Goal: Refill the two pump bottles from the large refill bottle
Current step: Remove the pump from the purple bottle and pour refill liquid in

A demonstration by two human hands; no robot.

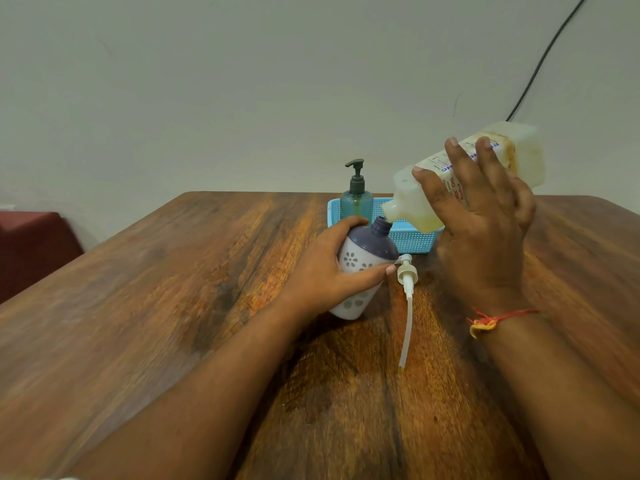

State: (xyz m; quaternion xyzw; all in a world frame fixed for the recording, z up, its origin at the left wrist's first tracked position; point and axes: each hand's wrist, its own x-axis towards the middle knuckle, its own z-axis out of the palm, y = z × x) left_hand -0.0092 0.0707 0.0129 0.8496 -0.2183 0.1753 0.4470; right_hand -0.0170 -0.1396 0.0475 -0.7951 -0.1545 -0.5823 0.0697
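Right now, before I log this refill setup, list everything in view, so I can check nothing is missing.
table: one, brown wood, fills the foreground
basket: one, light blue, far middle of table
green pump bottle: one, teal-green, upright in basket, pump on
white bottle: one, white with purple top, tilted mid-table, neck open
loose pump: one, cream, lying beside white bottle
refill bottle: one, translucent, yellowish liquid, tilted, spout at white bottle's neck
cable: one, black, wall upper right
red object: one, dark red, left edge, unidentifiable
thread bracelet: one, red-yellow, right wrist
left hand: one, holds white bottle
right hand: one, holds refill bottle
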